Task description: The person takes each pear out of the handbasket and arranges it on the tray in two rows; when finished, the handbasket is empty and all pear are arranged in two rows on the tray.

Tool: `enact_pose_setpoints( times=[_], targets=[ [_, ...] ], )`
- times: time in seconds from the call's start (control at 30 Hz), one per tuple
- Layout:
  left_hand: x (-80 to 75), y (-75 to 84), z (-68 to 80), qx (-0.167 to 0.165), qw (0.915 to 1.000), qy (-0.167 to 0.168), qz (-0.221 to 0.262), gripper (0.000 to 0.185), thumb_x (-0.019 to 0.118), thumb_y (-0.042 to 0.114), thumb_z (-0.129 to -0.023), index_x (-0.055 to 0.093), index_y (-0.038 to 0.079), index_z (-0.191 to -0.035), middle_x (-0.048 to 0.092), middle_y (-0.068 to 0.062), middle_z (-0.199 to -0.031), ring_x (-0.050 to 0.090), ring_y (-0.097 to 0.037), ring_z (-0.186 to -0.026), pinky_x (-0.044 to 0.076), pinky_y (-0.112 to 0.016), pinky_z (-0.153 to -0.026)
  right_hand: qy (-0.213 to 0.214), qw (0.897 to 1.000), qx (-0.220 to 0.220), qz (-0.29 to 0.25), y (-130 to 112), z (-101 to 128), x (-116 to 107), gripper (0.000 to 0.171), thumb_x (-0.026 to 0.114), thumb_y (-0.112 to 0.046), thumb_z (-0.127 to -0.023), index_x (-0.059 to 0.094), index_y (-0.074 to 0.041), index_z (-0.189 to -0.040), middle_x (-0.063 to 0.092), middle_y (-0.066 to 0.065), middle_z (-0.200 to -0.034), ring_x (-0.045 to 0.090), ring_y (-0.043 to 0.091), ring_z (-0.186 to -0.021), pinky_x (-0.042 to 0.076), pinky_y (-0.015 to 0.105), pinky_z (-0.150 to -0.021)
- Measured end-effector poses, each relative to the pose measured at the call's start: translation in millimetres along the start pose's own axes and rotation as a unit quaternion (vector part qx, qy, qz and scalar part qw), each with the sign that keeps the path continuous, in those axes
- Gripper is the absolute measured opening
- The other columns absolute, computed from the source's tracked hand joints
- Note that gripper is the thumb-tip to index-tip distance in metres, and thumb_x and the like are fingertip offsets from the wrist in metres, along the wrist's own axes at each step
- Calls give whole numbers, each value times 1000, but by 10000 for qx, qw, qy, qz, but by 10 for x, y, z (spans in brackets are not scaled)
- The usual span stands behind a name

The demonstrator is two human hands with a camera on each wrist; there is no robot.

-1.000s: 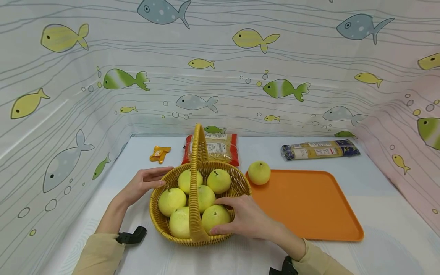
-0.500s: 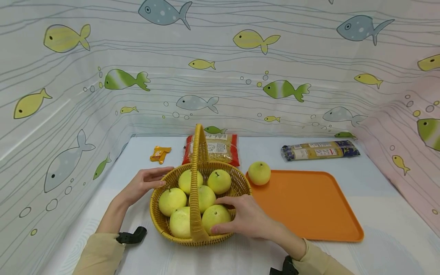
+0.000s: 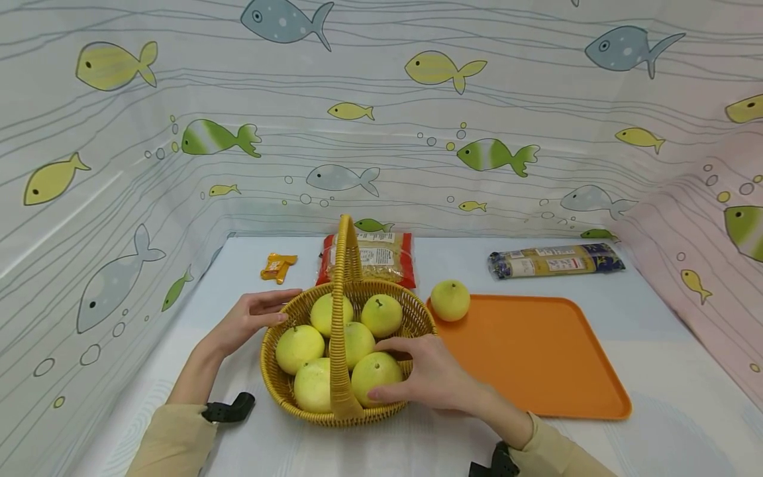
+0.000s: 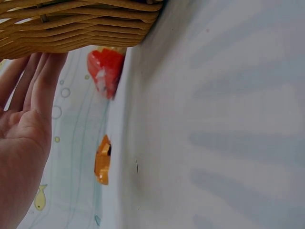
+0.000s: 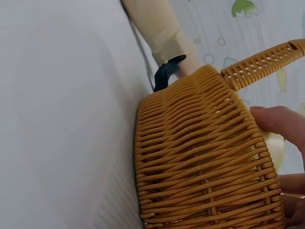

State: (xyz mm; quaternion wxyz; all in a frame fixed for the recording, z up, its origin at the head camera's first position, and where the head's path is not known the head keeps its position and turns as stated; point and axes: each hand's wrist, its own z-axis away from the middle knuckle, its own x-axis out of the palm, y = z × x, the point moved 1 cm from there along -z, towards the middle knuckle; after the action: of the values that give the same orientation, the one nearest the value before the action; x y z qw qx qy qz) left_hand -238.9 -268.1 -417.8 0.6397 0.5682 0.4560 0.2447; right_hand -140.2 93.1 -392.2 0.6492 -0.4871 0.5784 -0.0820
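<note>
A yellow wicker basket (image 3: 275,391) with a tall arched handle stands on the white table, and several round yellow-green pears lie in it. My right hand (image 3: 438,374) reaches over the basket's right rim and grips the front-right pear (image 3: 375,379) between thumb and fingers. In the right wrist view that pear (image 5: 274,150) is mostly hidden behind the basket wall. At the left side my left hand (image 3: 250,321) touches the basket with its fingers stretched out; the left wrist view shows the fingers (image 4: 45,81) reaching up to the wicker.
An orange tray (image 3: 530,358) lies right of the basket, with a single pear (image 3: 450,300) at its back-left corner. Behind stand a red-edged clear bag (image 3: 381,255), small orange packets (image 3: 277,267) and a long packet of noodles (image 3: 556,260). Fish-patterned cloth walls surround the table.
My right hand and the pear it grips have shifted very slightly up and to the right. The left hand and the basket look unmoved.
</note>
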Motion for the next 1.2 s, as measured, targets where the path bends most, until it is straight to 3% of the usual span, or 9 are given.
enact_pose_setpoints(
  times=[0.87, 1.2],
  targets=[
    [3, 10, 0, 2, 10000, 17, 40, 51, 60, 8, -97, 48, -5, -145, 60, 2, -139, 60, -2, -120, 48, -18, -97, 65, 9987, -46, -509, 15, 19, -46, 49, 82, -56, -75, 71, -30, -116, 70, -18, -106, 66, 1, -98, 55, 25, -85],
    [1, 11, 5, -8, 10000, 45, 11, 51, 61, 8, -97, 48, -4, -144, 60, 0, -140, 60, -1, -121, 47, -17, -98, 248, 9985, 105, -473, -13, 29, -100, 52, 85, -51, -74, 72, -23, -116, 72, -11, -109, 65, 4, -96, 54, 25, -82]
  ],
)
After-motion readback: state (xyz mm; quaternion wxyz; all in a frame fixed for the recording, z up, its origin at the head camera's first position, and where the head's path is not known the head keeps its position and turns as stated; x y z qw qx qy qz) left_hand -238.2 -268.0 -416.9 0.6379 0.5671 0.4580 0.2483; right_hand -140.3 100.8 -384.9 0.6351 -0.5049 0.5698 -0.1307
